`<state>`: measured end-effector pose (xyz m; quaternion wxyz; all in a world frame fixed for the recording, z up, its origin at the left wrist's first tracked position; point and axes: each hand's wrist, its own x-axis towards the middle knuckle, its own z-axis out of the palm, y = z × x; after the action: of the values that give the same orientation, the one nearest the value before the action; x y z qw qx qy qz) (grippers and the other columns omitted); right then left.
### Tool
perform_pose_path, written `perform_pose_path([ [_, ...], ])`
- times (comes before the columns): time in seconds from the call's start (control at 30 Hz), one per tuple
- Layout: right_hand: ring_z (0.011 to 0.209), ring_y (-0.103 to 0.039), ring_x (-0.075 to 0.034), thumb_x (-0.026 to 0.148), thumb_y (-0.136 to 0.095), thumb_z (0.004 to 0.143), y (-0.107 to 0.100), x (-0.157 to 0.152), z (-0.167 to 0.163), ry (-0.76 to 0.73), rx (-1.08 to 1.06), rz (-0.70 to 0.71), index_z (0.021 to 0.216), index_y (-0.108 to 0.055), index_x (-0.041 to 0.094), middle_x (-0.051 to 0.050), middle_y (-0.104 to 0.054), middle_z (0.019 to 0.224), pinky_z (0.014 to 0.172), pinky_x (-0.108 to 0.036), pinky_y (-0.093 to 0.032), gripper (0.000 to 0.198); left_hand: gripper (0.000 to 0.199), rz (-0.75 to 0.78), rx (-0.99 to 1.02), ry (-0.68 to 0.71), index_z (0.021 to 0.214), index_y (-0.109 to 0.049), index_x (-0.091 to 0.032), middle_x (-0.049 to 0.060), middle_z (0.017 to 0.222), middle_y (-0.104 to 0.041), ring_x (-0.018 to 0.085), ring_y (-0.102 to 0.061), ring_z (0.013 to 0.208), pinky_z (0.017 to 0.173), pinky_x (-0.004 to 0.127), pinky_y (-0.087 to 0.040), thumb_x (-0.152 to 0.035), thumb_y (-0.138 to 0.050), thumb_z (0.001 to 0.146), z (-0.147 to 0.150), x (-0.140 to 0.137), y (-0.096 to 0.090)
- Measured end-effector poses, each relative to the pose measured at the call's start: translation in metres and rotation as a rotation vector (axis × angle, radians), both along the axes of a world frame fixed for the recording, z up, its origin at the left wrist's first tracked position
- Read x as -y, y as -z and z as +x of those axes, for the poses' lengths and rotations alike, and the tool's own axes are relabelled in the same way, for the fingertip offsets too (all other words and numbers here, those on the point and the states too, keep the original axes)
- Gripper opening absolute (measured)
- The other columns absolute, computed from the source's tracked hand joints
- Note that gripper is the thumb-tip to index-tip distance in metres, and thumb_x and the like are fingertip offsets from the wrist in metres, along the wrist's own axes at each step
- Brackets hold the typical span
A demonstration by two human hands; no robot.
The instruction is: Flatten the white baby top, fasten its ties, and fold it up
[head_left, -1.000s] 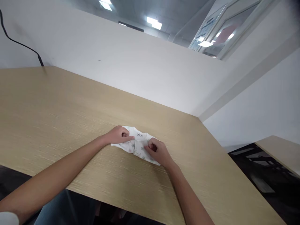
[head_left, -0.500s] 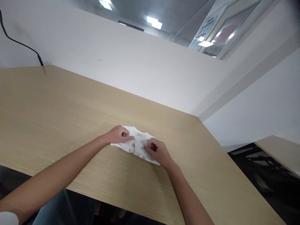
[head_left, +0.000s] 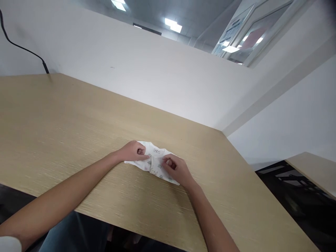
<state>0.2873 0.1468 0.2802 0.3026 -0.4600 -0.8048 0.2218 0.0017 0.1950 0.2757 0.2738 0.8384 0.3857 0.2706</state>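
A small white baby shirt point(head_left: 156, 164) with a printed pattern lies folded on the wooden table, a printed label showing at its neckline. My left hand point(head_left: 133, 150) is over the shirt's left part, fingers curled and thumb stretched along the fabric by the front opening. On the right part, my right hand point(head_left: 176, 167) is closed in a pinch, its fingertips at the fabric beside the opening. The cloth directly under both palms is hidden.
The light wooden table point(head_left: 105, 115) meets a white partition point(head_left: 147, 77) at the back. A black cable point(head_left: 26, 50) hangs down at the far left. Beyond the table's right edge there is a dark glossy panel point(head_left: 294, 196).
My right fingertips have shifted slightly up along the fabric, and my left thumb has drawn back a little. The shirt stays in place.
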Motion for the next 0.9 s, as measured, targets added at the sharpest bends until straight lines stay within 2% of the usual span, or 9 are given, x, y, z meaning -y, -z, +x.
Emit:
perform_pose_path([
  [0.17,0.059,-0.051,-0.012,0.034,-0.062,0.095,0.0010,-0.0001,0.0006,-0.006,0.024,0.044,0.115,-0.069,0.020,-0.002,-0.065,0.081,0.059,-0.026,-0.044,0.026,0.043,-0.011,-0.036,-0.014,0.063,-0.052,-0.018,-0.006,0.058,-0.047,0.009,-0.040,0.057,0.057,0.026,-0.025,-0.050,-0.072,0.083,0.0001,-0.0001,-0.0002],
  [0.3,0.079,-0.061,-0.017,0.033,-0.062,0.095,0.0033,-0.0019,0.0023,-0.039,0.063,0.109,0.126,-0.067,0.023,-0.009,-0.069,0.108,0.068,-0.028,-0.049,0.033,0.035,-0.035,-0.043,-0.034,0.074,-0.064,-0.019,-0.006,0.059,-0.050,0.010,-0.045,0.057,0.057,0.025,-0.026,-0.052,-0.075,0.081,0.0006,0.0004,-0.0005],
  [0.4,0.094,-0.064,-0.021,0.033,-0.062,0.096,0.0048,-0.0024,0.0034,-0.060,0.077,0.113,0.131,-0.065,0.024,-0.011,-0.069,0.119,0.072,-0.030,-0.050,0.036,0.034,-0.032,-0.042,-0.037,0.077,-0.065,-0.020,-0.006,0.060,-0.050,0.010,-0.046,0.057,0.057,0.025,-0.027,-0.052,-0.075,0.081,0.0010,0.0004,-0.0006],
  [0.53,0.101,-0.064,-0.024,0.034,-0.060,0.097,0.0034,-0.0010,0.0036,-0.062,0.100,0.089,0.132,-0.066,0.026,-0.011,-0.069,0.120,0.076,-0.033,-0.052,0.036,0.035,-0.020,-0.023,-0.026,0.076,-0.065,-0.020,-0.006,0.061,-0.052,0.011,-0.048,0.058,0.058,0.025,-0.028,-0.054,-0.074,0.081,0.0015,0.0002,-0.0009],
  [0.67,0.102,-0.065,-0.025,0.032,-0.061,0.097,0.0014,0.0001,0.0035,-0.047,0.115,0.067,0.125,-0.069,0.027,-0.010,-0.071,0.116,0.078,-0.034,-0.052,0.029,0.035,-0.009,-0.027,-0.024,0.074,-0.064,-0.020,-0.006,0.059,-0.050,0.010,-0.046,0.057,0.058,0.025,-0.028,-0.052,-0.074,0.081,0.0020,0.0011,-0.0022],
  [0.9,0.108,-0.064,-0.026,0.032,-0.062,0.097,0.0011,-0.0007,0.0022,-0.080,0.116,0.084,0.120,-0.070,0.026,-0.010,-0.070,0.116,0.086,-0.038,-0.053,0.025,0.035,0.036,-0.029,-0.013,0.075,-0.065,-0.020,-0.006,0.059,-0.051,0.010,-0.046,0.057,0.060,0.025,-0.029,-0.053,-0.073,0.082,0.0020,0.0011,0.0001],
])
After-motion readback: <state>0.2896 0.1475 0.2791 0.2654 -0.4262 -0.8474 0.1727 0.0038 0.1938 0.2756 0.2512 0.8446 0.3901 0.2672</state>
